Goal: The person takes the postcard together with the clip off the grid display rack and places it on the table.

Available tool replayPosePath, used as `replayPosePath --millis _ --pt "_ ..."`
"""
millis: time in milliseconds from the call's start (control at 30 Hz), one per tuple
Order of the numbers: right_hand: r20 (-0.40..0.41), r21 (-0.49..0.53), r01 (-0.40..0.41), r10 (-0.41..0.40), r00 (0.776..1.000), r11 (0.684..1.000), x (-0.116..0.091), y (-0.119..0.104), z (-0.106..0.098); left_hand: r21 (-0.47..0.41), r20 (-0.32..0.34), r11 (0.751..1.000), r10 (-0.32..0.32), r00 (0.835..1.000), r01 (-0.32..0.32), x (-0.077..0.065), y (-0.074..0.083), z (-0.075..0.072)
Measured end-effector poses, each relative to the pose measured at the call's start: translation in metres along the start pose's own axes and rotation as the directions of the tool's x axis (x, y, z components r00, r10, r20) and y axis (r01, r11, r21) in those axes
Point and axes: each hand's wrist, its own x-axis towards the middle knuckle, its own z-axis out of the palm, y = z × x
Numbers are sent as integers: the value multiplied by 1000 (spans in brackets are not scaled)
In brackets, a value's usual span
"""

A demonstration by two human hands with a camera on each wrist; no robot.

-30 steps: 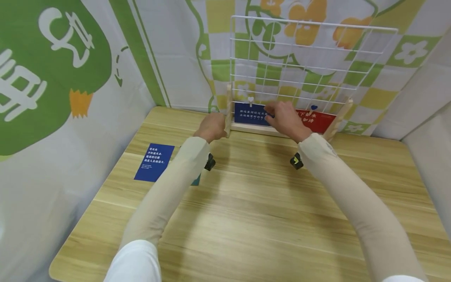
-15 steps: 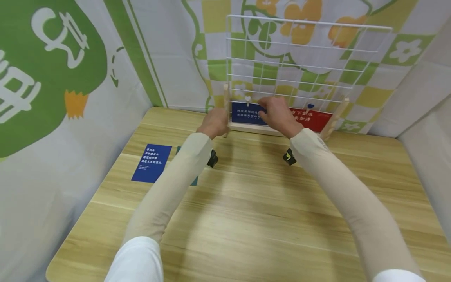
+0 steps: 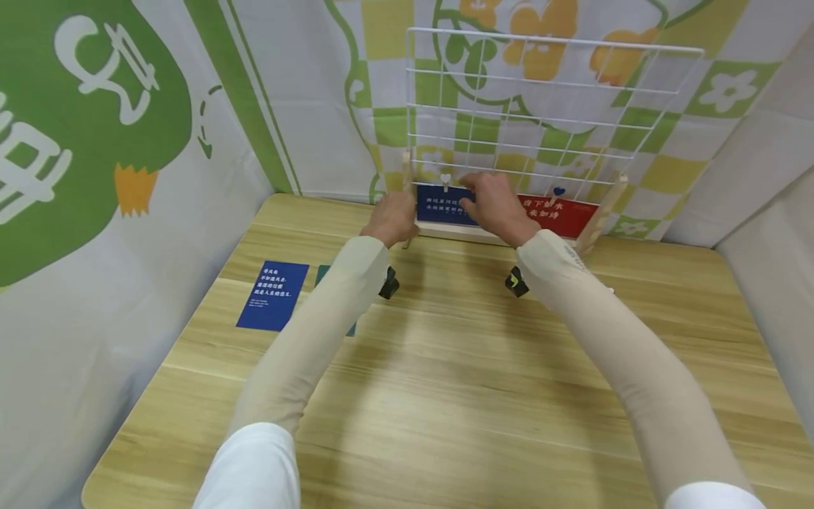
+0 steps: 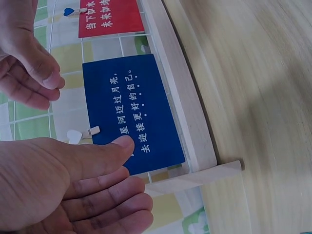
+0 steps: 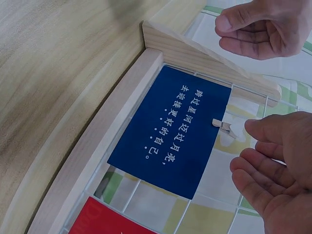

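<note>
A blue card with white writing hangs low on a white wire grid, under a white heart clip at its upper edge. Beside that clip is my right hand, fingers loosely bent and apart from the card in the right wrist view. My left hand hovers by the grid's left wooden post, fingers loosely curled around nothing. Its thumb overlaps the card in the left wrist view. Further right, a red card hangs from a blue heart clip.
On the table's left lie another blue card and a teal card, the teal one mostly behind my left sleeve. A wooden base bar runs under the grid. Patterned cloth hangs close behind and at the left.
My right hand has shifted slightly left, closer to the white heart clip. My left hand has moved a little right, across the left post. The head view has shifted slightly; the hung cards stay put.
</note>
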Motion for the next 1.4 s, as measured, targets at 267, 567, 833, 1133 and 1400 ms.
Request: replayPosePath --millis 267,567,833,1133,1400 --pt "2 -13 -14 14 1000 1000 6 -5 4 13 -57 1000 8 998 -7 5 3 3" --pt "-6 -58 -9 9 1000 998 10 -7 9 31 -81 999 -11 997 14 10 8 5" --pt "11 -46 -15 15 1000 999 12 -9 12 40 -92 999 -2 996 6 16 10 10" --pt "31 -70 -13 15 999 997 13 -13 14 38 -107 999 -6 994 11 20 13 12" --pt "25 -66 -4 6 1000 998 17 -14 15 28 -115 1000 -5 993 8 22 18 10"
